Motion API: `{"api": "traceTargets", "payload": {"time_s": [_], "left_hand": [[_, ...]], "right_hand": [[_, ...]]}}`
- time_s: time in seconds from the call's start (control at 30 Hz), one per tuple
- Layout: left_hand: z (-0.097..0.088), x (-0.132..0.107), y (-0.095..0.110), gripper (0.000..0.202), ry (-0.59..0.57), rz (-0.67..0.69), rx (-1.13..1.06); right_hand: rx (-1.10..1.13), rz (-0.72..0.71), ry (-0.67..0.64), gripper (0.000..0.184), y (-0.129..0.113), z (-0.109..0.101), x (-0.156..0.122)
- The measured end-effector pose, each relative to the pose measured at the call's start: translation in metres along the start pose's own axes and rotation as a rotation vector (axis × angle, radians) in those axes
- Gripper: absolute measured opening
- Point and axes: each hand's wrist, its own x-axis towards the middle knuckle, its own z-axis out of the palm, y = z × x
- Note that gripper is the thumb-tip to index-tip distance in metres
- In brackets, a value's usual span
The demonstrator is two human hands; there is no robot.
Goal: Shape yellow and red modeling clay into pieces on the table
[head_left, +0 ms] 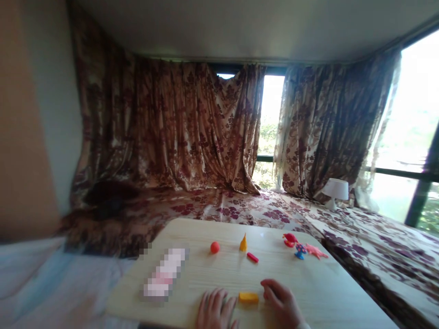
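A yellow-orange block (pixel 248 298), probably modelling clay, lies near the front of the pale wooden table (pixel 192 274). Just left of it, my left hand (pixel 216 310) rests palm down with its fingers apart, holding nothing. My right hand (pixel 280 301) is to the block's right, its fingers curled in together and no object showing in them. A small gap separates that hand from the block. Farther back are a red-orange ball (pixel 214 247), a yellow pointed cone (pixel 243 243) and a short red-pink stick (pixel 253 257).
Small clay-like figures stand at the table's back right: a red one (pixel 290 239), a blue one with a dotted top (pixel 300 251) and a pink one (pixel 316 251). A pixelated flat item (pixel 166 274) lies at left. Beyond are a white lamp (pixel 335 189) and flowered curtains (pixel 178 123).
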Motion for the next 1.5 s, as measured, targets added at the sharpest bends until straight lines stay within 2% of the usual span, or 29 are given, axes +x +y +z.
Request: {"api": "traceTargets", "payload": {"time_s": [0.13,0.3,0.37,0.47,0.57,0.73,0.87,1.0,1.1,1.3,1.4,1.5], "left_hand": [[-0.011,0.002,0.002,0.034,-0.074,-0.001,-0.025],[-0.039,0.011,0.003,0.043,-0.252,0.039,-0.105],[-0.044,0.018,0.001,0.039,-0.258,0.001,-0.145],[-0.043,0.030,-0.001,0.033,-0.244,-0.047,-0.249],[-0.033,0.043,0.002,0.027,-0.239,-0.092,-0.328],[-0.022,0.058,0.009,0.022,-0.339,-0.069,-0.352],[-0.020,0.060,0.005,0.022,-0.406,0.011,-0.352],[-0.017,0.068,-0.003,0.021,-0.452,-0.012,-0.391],[-0.021,0.070,-0.009,0.025,-0.467,-0.028,-0.402],[-0.042,0.056,-0.018,0.029,-0.519,0.084,-0.382],[-0.046,0.054,-0.019,0.028,-0.471,0.073,-0.382],[-0.041,0.054,-0.018,0.033,-0.443,0.046,-0.362]], "right_hand": [[-0.051,-0.026,-0.034,0.041,-0.001,-0.003,-0.003],[-0.125,-0.039,-0.105,0.028,-0.008,-0.007,-0.011],[-0.148,-0.060,-0.164,0.022,-0.012,-0.007,-0.013],[-0.200,-0.112,-0.213,0.019,-0.019,-0.006,-0.013],[-0.318,-0.211,-0.205,0.022,-0.027,-0.005,-0.014],[-0.467,-0.245,-0.283,0.023,-0.040,-0.004,-0.020],[-0.439,-0.245,-0.310,0.017,-0.042,0.001,-0.023],[-0.377,-0.248,-0.270,0.014,-0.040,0.013,-0.016],[-0.397,-0.264,-0.292,0.016,-0.040,0.016,-0.012],[-0.394,-0.314,-0.404,0.020,-0.045,0.006,-0.021],[-0.372,-0.297,-0.390,0.021,-0.045,0.004,-0.024],[-0.405,-0.283,-0.364,0.030,-0.044,0.003,-0.026]]}}
